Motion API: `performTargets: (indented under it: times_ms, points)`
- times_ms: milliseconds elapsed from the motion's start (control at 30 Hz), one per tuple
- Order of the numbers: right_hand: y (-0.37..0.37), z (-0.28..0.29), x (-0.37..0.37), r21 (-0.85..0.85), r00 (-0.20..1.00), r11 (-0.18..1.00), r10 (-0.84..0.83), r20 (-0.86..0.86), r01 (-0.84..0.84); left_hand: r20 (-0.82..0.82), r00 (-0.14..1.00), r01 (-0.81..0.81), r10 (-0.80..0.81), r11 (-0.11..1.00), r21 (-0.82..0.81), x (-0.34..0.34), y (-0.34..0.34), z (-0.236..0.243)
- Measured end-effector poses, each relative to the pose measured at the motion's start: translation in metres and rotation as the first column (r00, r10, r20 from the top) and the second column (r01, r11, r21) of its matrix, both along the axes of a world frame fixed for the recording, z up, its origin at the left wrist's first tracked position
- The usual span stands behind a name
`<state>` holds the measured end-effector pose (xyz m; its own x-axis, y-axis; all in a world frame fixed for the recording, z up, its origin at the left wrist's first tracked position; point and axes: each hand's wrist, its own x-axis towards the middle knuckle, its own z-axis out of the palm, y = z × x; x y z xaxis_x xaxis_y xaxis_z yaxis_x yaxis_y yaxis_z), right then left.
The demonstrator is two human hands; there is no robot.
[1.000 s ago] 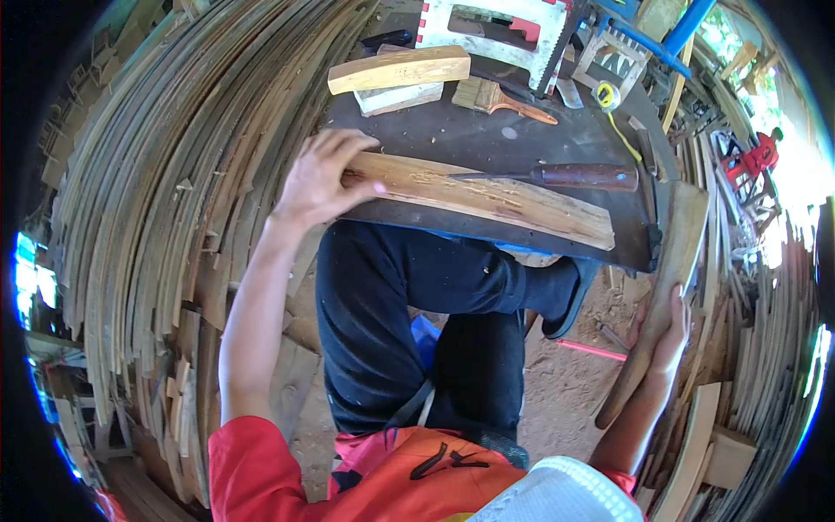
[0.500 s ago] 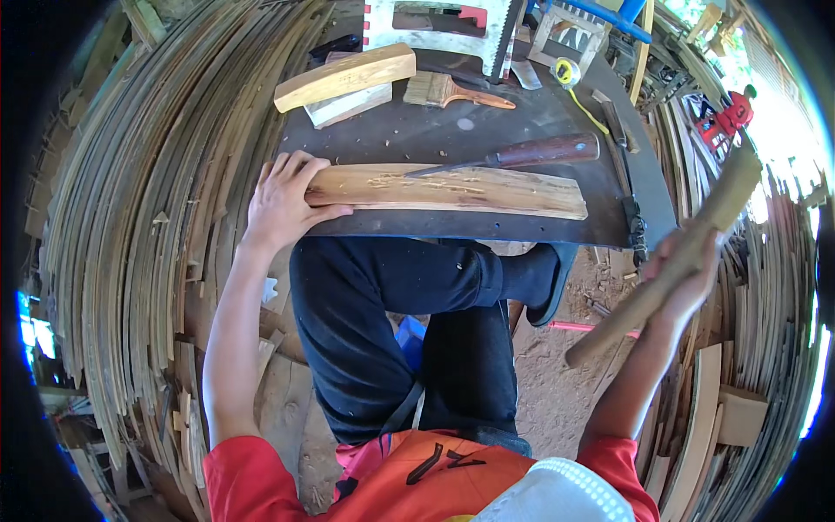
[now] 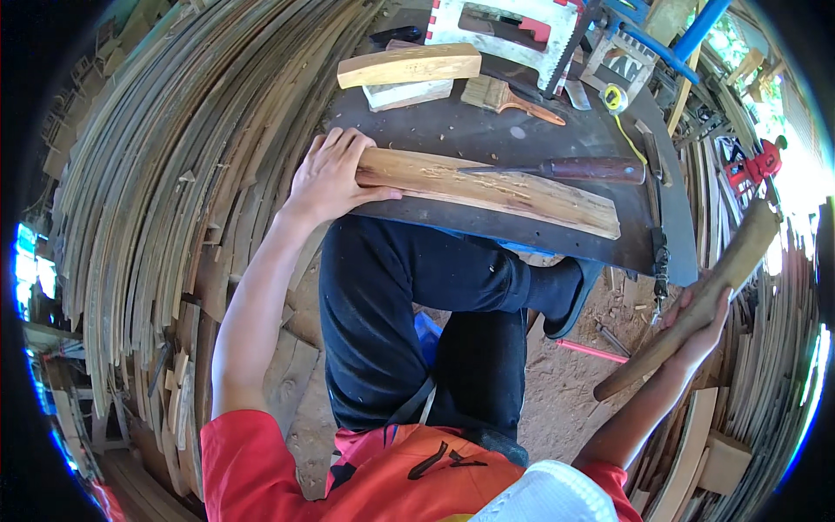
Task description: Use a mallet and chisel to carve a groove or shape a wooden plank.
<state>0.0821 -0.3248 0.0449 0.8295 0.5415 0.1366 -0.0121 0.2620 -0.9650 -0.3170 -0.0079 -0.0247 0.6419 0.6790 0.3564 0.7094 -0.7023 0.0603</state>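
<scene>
My left hand [image 3: 329,181] is closed over the left end of a pale wooden board [image 3: 548,200], its thumb along the near edge. The board lies slantwise on the dark tabletop [image 3: 383,130], its upper face chipped and rough. A chisel [image 3: 596,170] with a dark reddish wooden handle rests across the board; its thin metal blade points left and no hand touches it. Off the table's right side, my right hand [image 3: 703,335] grips a rough wooden club [image 3: 739,248] around the middle. The club is tilted, its thicker end up and away from me.
Behind the board are two stacked wood blocks [image 3: 409,65], a flat paintbrush [image 3: 513,100], a tape measure [image 3: 615,98] partly pulled out and a white plastic stool [image 3: 513,48]. Long wood strips [image 3: 183,148] crowd the left. A red clamp [image 3: 752,170] stands at right.
The view has shifted, so the table sits further right and tilts. My right hand still holds the club, now turned more palm-up and lower beside the table. My left hand stays on the board.
</scene>
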Motion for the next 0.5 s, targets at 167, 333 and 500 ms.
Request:
performTargets:
  times_ms: [167,333,500]
  points:
    - [0.004,0.005,-0.007,0.033,0.997,0.996,-0.077,-0.021,0.078,0.027,0.999,0.030,-0.030,0.999,0.027,0.004,0.002,-0.002]
    - [0.027,-0.017,-0.038,-0.400,0.990,0.906,0.134,-0.040,-0.138,-0.009,1.000,-0.008,0.008,1.000,0.022,-0.003,0.000,-0.003]
    - [-0.001,0.008,0.007,0.157,0.989,0.986,0.072,-0.128,-0.051,0.016,0.998,0.061,-0.061,0.998,0.022,0.017,-0.008,-0.001]
